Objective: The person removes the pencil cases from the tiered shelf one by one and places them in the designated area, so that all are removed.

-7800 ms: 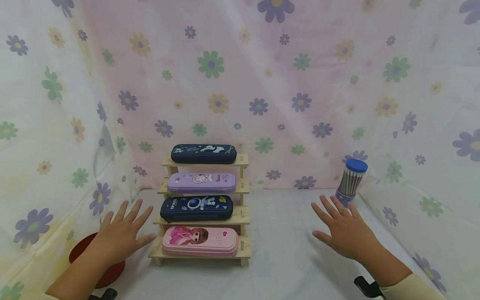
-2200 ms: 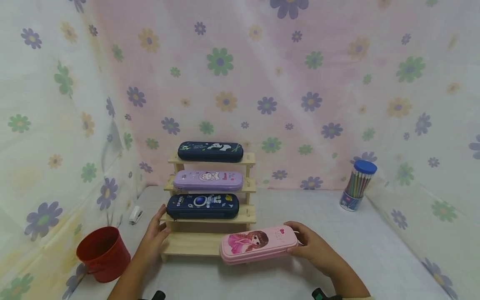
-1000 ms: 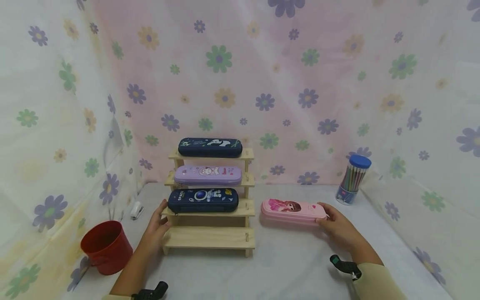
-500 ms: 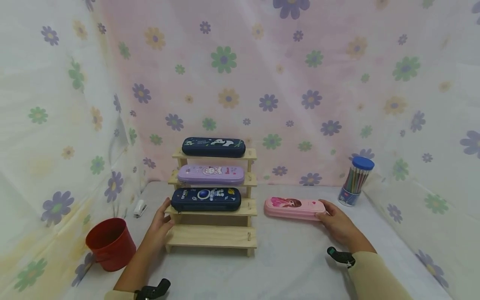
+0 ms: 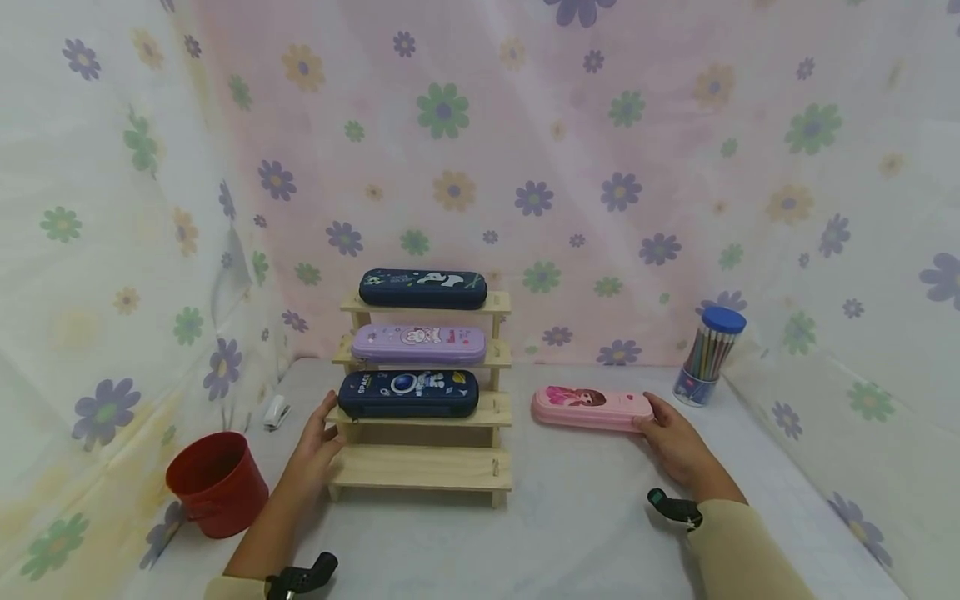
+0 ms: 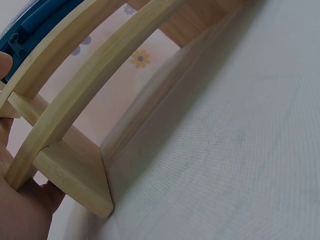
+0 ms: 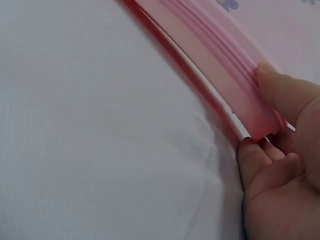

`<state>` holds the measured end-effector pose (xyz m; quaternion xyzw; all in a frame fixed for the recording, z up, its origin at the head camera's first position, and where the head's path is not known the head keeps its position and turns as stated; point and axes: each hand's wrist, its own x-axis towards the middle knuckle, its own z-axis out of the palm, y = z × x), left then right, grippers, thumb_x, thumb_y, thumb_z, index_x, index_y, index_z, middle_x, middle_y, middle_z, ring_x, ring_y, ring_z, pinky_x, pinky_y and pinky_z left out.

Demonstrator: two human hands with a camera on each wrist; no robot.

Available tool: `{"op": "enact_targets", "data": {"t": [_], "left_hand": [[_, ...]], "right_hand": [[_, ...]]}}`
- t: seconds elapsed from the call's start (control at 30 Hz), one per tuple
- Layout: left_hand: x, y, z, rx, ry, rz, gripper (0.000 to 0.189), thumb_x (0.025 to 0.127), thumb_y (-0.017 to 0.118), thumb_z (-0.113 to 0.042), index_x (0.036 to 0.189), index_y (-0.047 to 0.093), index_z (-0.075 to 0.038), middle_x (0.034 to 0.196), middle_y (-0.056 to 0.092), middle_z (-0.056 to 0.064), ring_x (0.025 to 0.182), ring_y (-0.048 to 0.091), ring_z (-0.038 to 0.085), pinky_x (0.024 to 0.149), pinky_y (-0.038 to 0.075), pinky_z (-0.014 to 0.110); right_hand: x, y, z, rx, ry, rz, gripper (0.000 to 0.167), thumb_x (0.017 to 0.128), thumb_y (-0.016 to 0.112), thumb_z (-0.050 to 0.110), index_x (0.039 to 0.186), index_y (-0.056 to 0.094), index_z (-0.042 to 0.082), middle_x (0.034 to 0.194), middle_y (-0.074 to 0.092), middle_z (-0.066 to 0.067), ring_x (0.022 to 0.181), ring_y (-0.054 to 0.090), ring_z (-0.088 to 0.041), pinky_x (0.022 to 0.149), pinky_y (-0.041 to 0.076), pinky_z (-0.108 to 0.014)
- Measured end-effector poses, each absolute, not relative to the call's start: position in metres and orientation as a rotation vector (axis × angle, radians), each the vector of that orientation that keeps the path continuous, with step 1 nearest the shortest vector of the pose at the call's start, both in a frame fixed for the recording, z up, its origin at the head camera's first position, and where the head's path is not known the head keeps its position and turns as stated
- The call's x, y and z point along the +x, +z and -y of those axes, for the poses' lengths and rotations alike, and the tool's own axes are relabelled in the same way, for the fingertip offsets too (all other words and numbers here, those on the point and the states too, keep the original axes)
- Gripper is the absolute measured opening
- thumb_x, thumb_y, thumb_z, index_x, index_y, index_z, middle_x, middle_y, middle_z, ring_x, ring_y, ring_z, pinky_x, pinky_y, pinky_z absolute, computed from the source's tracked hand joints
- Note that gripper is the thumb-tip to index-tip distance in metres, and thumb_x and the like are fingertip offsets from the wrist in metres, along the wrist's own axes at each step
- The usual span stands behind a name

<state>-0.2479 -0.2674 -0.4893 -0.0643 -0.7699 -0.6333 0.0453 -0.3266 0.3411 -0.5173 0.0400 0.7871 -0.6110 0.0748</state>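
On the right of the rack a pink pencil case (image 5: 592,408) with a doll-like girl printed on it lies low over the table. My right hand (image 5: 678,442) pinches its right end, thumb on the front side and fingers at the far side. The right wrist view shows the thumb near the zip of the case (image 7: 220,60) and fingertips at its bottom edge. My left hand (image 5: 315,442) grips the left side of a stepped wooden rack (image 5: 420,467), its fingers around the end of the rack frame (image 6: 75,105). The lowest shelf is bare.
Higher shelves bear a navy space pencil case (image 5: 408,393), a purple one (image 5: 418,343) and a panda one (image 5: 423,288). A red bucket (image 5: 217,483) and a white stapler-like object (image 5: 276,412) stand left. A blue-lidded tub of pencils (image 5: 708,358) stands back right.
The pink pencil case has left the lowest shelf and moved right, onto the table area, in my right hand. My left hand came to the rack's side. Over the last half second little has shifted.
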Motion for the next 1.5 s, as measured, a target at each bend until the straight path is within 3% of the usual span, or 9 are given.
{"op": "enact_targets", "data": {"t": [0.13,0.27,0.6,0.83,1.0,1.13,1.27,1.5], "left_hand": [[-0.249,-0.487,0.269,-0.218,-1.894,2.35,0.07,0.108,0.039,-0.001,0.169,0.007,-0.011,0.178,-0.003,0.007,0.156,0.014,0.056,0.121,0.006,0.076],[-0.248,-0.486,0.27,-0.173,-1.898,2.372,0.072,0.108,0.039,-0.003,0.17,0.006,-0.016,0.178,-0.003,0.003,0.157,0.014,0.054,0.121,0.008,0.077],[-0.249,-0.488,0.27,-0.182,-1.894,2.37,0.071,0.108,0.04,-0.004,0.17,0.006,-0.016,0.178,-0.001,0.006,0.157,0.015,0.054,0.121,0.01,0.077],[-0.248,-0.488,0.27,-0.177,-1.902,2.367,0.072,0.109,0.04,-0.005,0.17,0.005,-0.017,0.178,-0.001,0.006,0.156,0.015,0.054,0.12,0.01,0.078],[-0.247,-0.489,0.267,-0.198,-1.902,2.35,0.072,0.108,0.041,-0.005,0.17,0.006,-0.015,0.178,0.0,0.007,0.156,0.015,0.056,0.121,0.008,0.077],[-0.245,-0.49,0.268,-0.194,-1.882,2.364,0.072,0.108,0.042,-0.005,0.169,0.006,-0.013,0.178,-0.001,0.01,0.155,0.015,0.057,0.12,0.009,0.077],[-0.24,-0.492,0.27,-0.155,-1.866,2.391,0.071,0.108,0.043,-0.006,0.17,0.007,-0.014,0.178,-0.001,0.008,0.156,0.016,0.055,0.12,0.011,0.078],[-0.246,-0.489,0.267,-0.139,-1.862,2.406,0.071,0.11,0.042,-0.01,0.17,0.007,-0.022,0.178,0.001,0.003,0.157,0.016,0.052,0.119,0.016,0.078]], "right_hand": [[-0.329,-0.519,-0.338,0.151,-1.741,-2.445,0.084,0.107,0.058,0.038,0.17,0.005,0.02,0.177,0.005,-0.009,0.163,0.008,-0.034,0.127,0.02,-0.055],[-0.33,-0.519,-0.335,0.194,-1.7,-2.466,0.084,0.107,0.059,0.04,0.17,0.008,0.021,0.177,0.009,-0.009,0.163,0.011,-0.034,0.127,0.021,-0.056],[-0.329,-0.521,-0.333,0.275,-1.697,-2.491,0.081,0.107,0.06,0.031,0.169,0.011,0.013,0.175,0.015,-0.016,0.161,0.018,-0.038,0.126,0.025,-0.056],[-0.321,-0.523,-0.335,0.276,-1.633,-2.528,0.09,0.103,0.059,0.053,0.17,0.009,0.019,0.175,0.019,-0.011,0.161,0.02,-0.035,0.125,0.027,-0.057],[-0.315,-0.522,-0.336,0.286,-1.65,-2.542,0.09,0.104,0.055,0.057,0.17,0.008,0.016,0.175,0.018,-0.012,0.161,0.021,-0.037,0.125,0.025,-0.059],[-0.306,-0.513,-0.323,0.428,-1.711,-2.603,0.083,0.106,0.052,0.053,0.168,0.018,0.011,0.173,0.023,-0.017,0.157,0.029,-0.041,0.123,0.031,-0.06],[-0.297,-0.496,-0.297,0.544,-1.856,-2.693,0.07,0.107,0.053,0.05,0.162,0.036,0.011,0.166,0.039,-0.016,0.152,0.04,-0.037,0.119,0.04,-0.056],[-0.29,-0.459,-0.254,0.374,-1.919,-2.84,0.055,0.106,0.057,0.044,0.15,0.05,0.011,0.151,0.056,-0.01,0.145,0.05,-0.03,0.118,0.044,-0.051]]}}
